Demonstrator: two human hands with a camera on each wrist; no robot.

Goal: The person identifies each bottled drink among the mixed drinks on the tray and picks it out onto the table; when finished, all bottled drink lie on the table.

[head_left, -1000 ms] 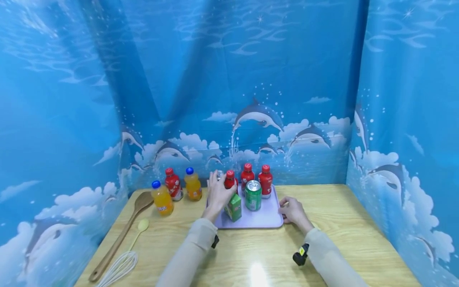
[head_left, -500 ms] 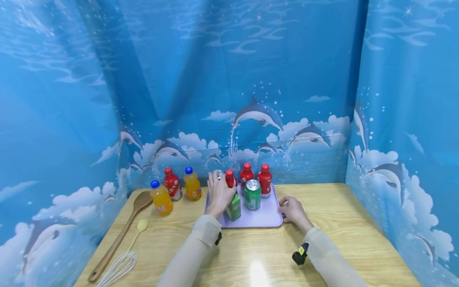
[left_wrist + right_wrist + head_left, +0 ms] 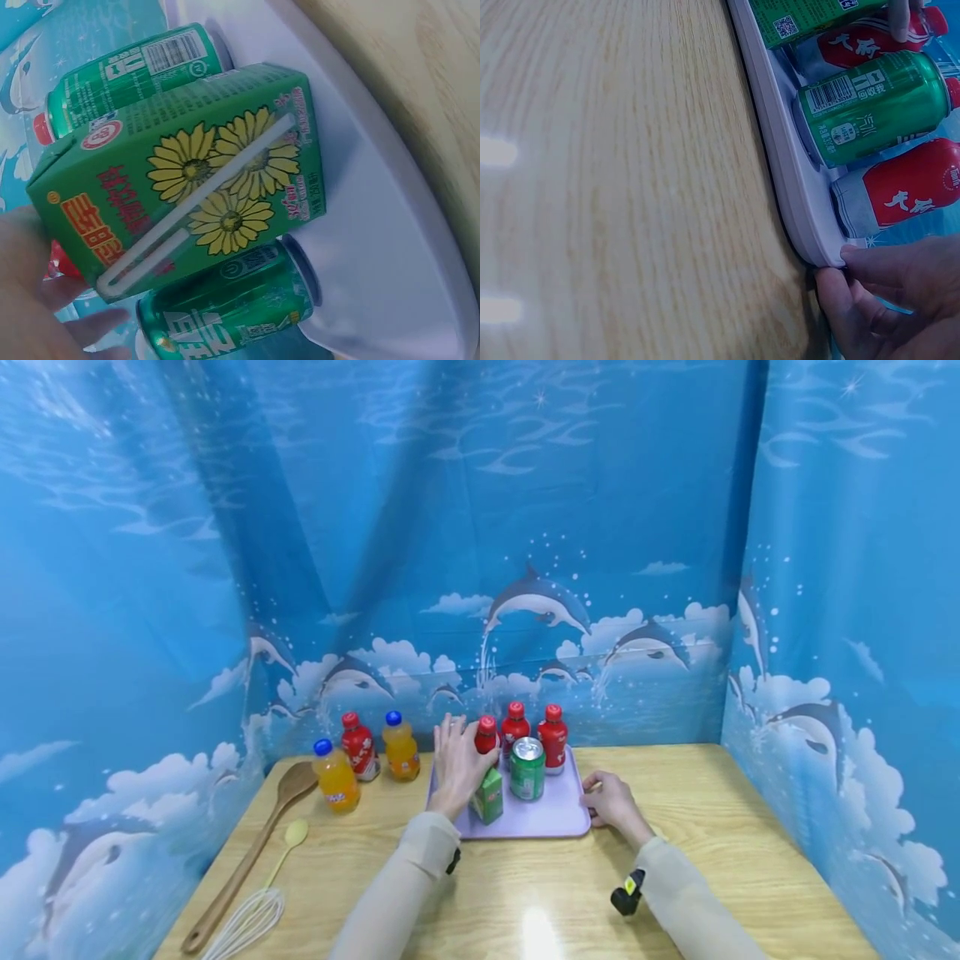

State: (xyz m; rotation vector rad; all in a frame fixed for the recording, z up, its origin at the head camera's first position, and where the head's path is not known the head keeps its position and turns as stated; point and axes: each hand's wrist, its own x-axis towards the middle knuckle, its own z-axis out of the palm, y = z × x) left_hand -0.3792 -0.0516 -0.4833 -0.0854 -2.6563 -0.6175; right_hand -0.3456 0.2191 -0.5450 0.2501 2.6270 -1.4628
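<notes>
A lilac tray bears red bottles, green soda cans and a green drink carton. My left hand reaches over its left part, with the neck of a red bottle between thumb and fingers. Close below this hand stands the carton, a white straw on its side, flanked by a green can and another green can. The left-hand can is hidden in the head view. My right hand pinches the tray's right edge between thumb and fingers.
Two more red bottles, one and another, stand at the tray's back. Left of it are two orange-drink bottles and a red bottle. A wooden spoon and a whisk lie at the table's left.
The red bottle at my left hand has shifted slightly to the right. The silvery can top seen beside it earlier is now hidden behind the hand. My right hand stays on the tray.
</notes>
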